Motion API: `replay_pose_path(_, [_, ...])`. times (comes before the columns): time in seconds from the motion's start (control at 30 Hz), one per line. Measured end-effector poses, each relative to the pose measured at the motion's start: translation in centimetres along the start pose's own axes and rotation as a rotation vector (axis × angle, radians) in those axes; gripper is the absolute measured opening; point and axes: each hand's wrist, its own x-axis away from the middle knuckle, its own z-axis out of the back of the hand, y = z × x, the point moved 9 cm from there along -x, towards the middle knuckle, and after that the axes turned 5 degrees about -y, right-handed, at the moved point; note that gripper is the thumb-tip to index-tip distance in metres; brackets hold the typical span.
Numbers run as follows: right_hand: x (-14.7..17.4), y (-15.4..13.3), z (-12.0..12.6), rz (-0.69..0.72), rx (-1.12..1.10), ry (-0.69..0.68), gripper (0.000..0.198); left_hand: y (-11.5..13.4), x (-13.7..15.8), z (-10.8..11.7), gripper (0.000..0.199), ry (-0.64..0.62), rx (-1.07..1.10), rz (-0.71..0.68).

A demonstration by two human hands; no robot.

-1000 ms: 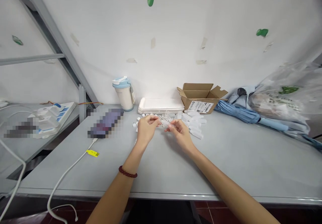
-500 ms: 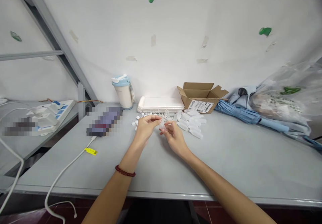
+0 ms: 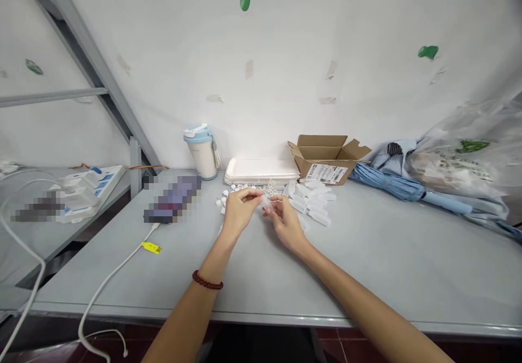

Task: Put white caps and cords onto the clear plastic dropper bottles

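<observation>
Fingers pinched, my left hand point(image 3: 240, 206) meets my right hand point(image 3: 285, 219) above the middle of the grey table point(image 3: 367, 254). Between their fingertips is a small translucent plastic piece point(image 3: 266, 202), held by both; its exact shape is too small to make out. Just behind the fingers lie thin white curly pieces point(image 3: 269, 187). To the right of them spreads a pile of flat translucent plastic sleeves point(image 3: 314, 200). Several small white caps point(image 3: 223, 195) lie to the left, partly hidden by my left hand.
Along the wall stand a cup with a blue lid point(image 3: 203, 154), a stack of white packets point(image 3: 261, 171) and an open cardboard box point(image 3: 324, 159). A blue umbrella point(image 3: 387, 181) and a plastic bag point(image 3: 460, 156) occupy the right. A blurred phone point(image 3: 173, 199) with a white cable point(image 3: 118, 270) lies left.
The camera view has shifted slightly. Both hands stay together at the same spot, with the small translucent piece turned a little between the fingertips.
</observation>
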Motion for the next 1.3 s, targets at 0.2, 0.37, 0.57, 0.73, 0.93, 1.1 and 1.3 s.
replay_pose_path(0.2, [0.0,0.3,-0.2,-0.011,0.079,-0.011,0.024,0.7,0.1,-0.5,0.017,-0.048,-0.148,-0.078])
replay_pose_path(0.37, [-0.1,0.5,0.0,0.003,0.13,-0.006,0.033,1.7,0.6,-1.5,0.024,-0.075,-0.313,-0.217])
replay_pose_path(0.57, [-0.2,0.5,0.0,0.013,0.143,-0.022,0.048,2.4,1.2,-3.1,0.026,-0.149,-0.517,-0.386])
replay_pose_path(0.73, [-0.4,0.3,-0.2,0.008,0.126,-0.047,0.041,2.7,1.4,-3.4,0.026,-0.168,-0.595,-0.48])
replay_pose_path(0.93, [-0.4,0.5,0.5,-0.094,-0.048,-0.017,0.034,2.7,1.6,-3.3,0.028,-0.133,-0.486,-0.468])
replay_pose_path(1.1, [-0.2,0.7,0.8,-0.128,-0.177,0.019,0.028,2.9,1.7,-3.7,0.021,-0.152,-0.513,-0.465])
replay_pose_path(1.3, [-0.4,1.3,0.3,-0.149,-0.363,-0.017,0.029,3.4,1.7,-2.9,0.017,-0.119,-0.539,-0.449])
